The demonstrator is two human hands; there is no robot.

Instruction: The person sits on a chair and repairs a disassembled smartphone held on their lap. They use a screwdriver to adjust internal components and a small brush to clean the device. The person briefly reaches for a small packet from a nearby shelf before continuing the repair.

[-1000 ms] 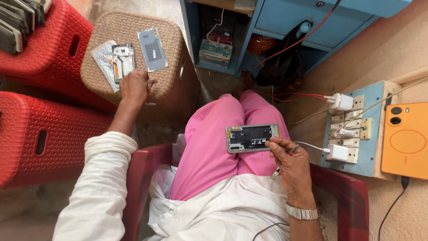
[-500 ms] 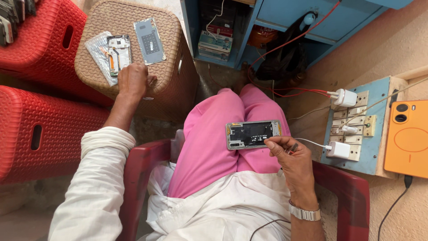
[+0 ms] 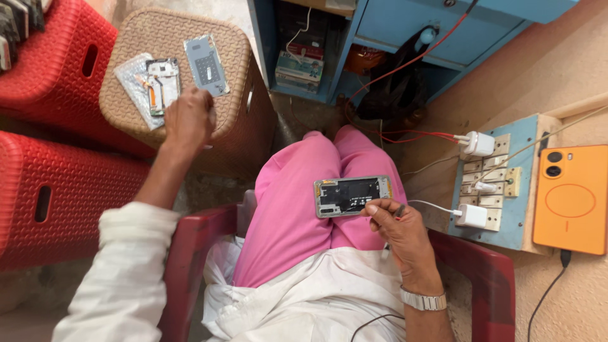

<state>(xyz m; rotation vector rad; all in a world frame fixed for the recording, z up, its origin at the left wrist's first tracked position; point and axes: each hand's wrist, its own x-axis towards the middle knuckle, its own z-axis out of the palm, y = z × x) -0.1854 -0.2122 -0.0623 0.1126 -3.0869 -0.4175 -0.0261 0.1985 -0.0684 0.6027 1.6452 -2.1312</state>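
Observation:
My right hand [image 3: 398, 228] holds an opened phone body [image 3: 352, 195] flat over my pink-trousered lap, its inner side facing up; a thin dark tool seems to sit between the fingers. My left hand [image 3: 187, 119] is stretched out to the brown woven stool [image 3: 237, 76], fingers curled at its near edge; whether it grips anything cannot be seen. On the stool lie a phone frame part [image 3: 162, 82] on a clear plastic bag [image 3: 131, 81] and a grey back panel [image 3: 204, 63].
Red plastic stools [image 3: 57, 196] stand at the left. A blue switchboard [image 3: 491, 183] with white chargers and an orange phone [image 3: 573, 197] sit on the right ledge. A blue cabinet [image 3: 405, 25] with wires is ahead. I sit in a red chair [image 3: 487, 278].
My left hand has drawn back a little from the phone parts toward the stool's near edge. The right hand and opened phone stay over the lap.

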